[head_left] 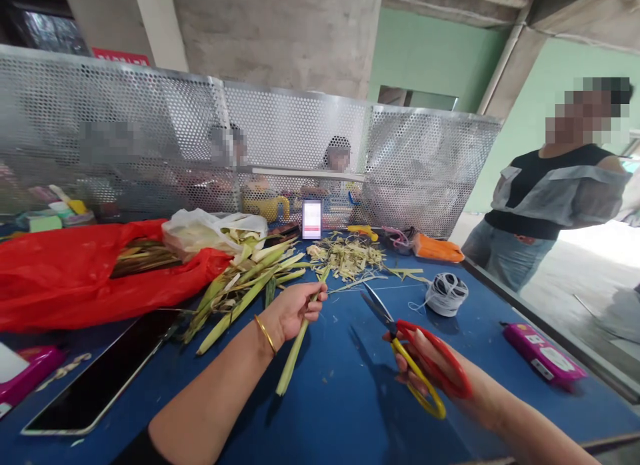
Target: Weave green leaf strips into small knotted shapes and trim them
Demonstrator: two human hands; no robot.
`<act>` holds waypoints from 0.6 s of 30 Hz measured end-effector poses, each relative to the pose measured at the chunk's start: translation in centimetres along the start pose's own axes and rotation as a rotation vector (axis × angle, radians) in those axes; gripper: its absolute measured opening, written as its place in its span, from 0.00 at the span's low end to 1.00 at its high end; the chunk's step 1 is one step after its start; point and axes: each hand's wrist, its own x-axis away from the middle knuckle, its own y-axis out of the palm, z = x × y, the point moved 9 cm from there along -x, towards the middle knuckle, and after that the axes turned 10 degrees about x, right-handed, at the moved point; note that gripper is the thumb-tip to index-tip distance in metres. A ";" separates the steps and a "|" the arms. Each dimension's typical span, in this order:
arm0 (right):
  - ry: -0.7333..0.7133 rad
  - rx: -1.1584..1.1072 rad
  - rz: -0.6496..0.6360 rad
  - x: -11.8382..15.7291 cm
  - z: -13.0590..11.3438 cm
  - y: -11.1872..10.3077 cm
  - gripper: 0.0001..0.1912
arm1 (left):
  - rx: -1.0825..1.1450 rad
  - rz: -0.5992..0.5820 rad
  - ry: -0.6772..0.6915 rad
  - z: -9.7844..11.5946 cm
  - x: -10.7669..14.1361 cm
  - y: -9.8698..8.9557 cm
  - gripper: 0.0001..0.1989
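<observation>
The left hand (299, 311) pinches a pale green leaf strip (293, 365) around its middle, over the blue surface (330, 411), its cut end slanting near. The right hand (423, 358) is curled round the handles of the scissors (381, 306), blades pointing far and left, apart from the strip. Left of it lie long husks (260, 278); a string ball (447, 294) sits right. A firm pinch, with fingertips clear of the blades, would keep the strip steady

The scene is viewed from head height, facing forward and down; the blue table (340, 398) is seen close across the lower frame, the perforated screen (295, 128) farther off above.
</observation>
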 end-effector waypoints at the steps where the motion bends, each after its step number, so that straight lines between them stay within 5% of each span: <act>1: 0.005 0.003 0.023 -0.4 -0.2 0.3 0.25 | -0.003 0.002 -0.001 0.0 0.0 0.0 0.09; 7: -0.105 0.280 0.152 -2.9 -2.0 0.8 0.25 | -0.023 0.000 -0.008 -0.2 0.2 0.3 0.09; 11: -0.108 0.668 0.204 -2.8 -2.0 -1.5 0.24 | -0.011 -0.011 0.028 1.0 0.7 0.3 0.08; 15: -0.283 1.232 0.173 -1.4 -2.6 -1.9 0.19 | 0.042 -0.039 0.110 3.1 1.8 0.4 0.07; 18: -0.343 1.439 0.097 -0.8 -2.6 -1.0 0.22 | 0.066 -0.033 0.146 4.0 2.3 0.0 0.06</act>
